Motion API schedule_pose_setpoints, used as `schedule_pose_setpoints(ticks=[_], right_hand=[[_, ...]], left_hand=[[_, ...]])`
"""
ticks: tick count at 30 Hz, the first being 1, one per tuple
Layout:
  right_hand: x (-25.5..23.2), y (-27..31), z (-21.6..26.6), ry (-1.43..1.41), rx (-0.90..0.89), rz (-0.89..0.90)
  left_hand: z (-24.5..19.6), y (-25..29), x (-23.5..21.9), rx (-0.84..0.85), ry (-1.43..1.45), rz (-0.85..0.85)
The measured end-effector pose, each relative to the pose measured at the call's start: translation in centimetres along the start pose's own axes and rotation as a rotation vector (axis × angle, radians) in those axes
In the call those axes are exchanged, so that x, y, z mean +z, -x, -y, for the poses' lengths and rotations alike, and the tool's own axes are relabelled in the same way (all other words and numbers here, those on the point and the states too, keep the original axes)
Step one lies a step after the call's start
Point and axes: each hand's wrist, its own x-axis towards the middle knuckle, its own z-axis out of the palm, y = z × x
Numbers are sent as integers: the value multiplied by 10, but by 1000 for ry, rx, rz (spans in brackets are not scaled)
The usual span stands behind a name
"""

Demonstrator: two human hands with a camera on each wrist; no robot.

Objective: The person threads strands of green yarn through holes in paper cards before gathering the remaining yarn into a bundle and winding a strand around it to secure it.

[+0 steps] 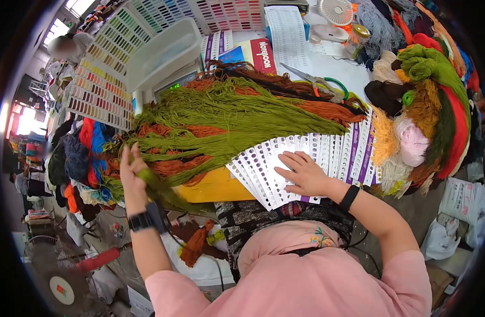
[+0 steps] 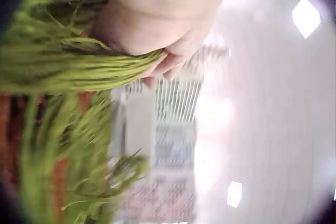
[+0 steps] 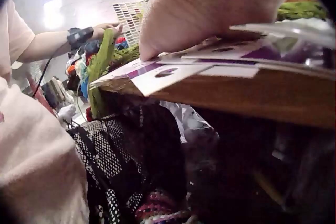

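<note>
Long olive-green yarn (image 1: pixel 237 111) lies in strands over rust-orange yarn (image 1: pixel 327 109) across the table. At the pile's left end, my left hand (image 1: pixel 132 171) holds a green bundle (image 1: pixel 166 189) that hangs blurred over the table edge; in the left wrist view the left hand (image 2: pixel 152 29) has its fingers curled round green strands (image 2: pixel 100 71). My right hand (image 1: pixel 304 174) rests flat, fingers spread, on fanned white punched cards (image 1: pixel 261 171). In the right wrist view the right hand (image 3: pixel 210 11) presses on the cards (image 3: pixel 168 77) at the wooden table edge (image 3: pixel 236 95).
Scissors (image 1: pixel 305 76) and a notebook (image 1: pixel 261 55) lie behind the yarn. A plastic tub (image 1: pixel 166 55) sits on a scale at the back left, before colour charts (image 1: pixel 229 15). Yarn skeins (image 1: pixel 411 134) are heaped at right. A fan (image 1: pixel 60 288) stands at lower left.
</note>
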Motion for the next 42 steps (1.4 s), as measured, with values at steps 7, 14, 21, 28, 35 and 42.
schedule_pose_setpoints(ticks=[7, 14, 21, 28, 35, 42], right_hand=[[-18, -2, 15, -347, 130, -218], [-68, -20, 80, -1699, 680, -235], [-66, 0, 83, -1922, 703, -422], [-76, 11, 81, -1955, 680, -424], [-76, 10, 82, -1969, 652, -379], [-76, 12, 78, -2146, 720, -393]], left_hand=[[138, 119, 73, -294, -405, 260], [190, 149, 120, -318, -301, 601], [190, 158, 124, -323, -289, 524], [198, 160, 127, -370, -190, 473], [201, 154, 117, -389, -200, 506], [200, 156, 120, -482, -121, 464]])
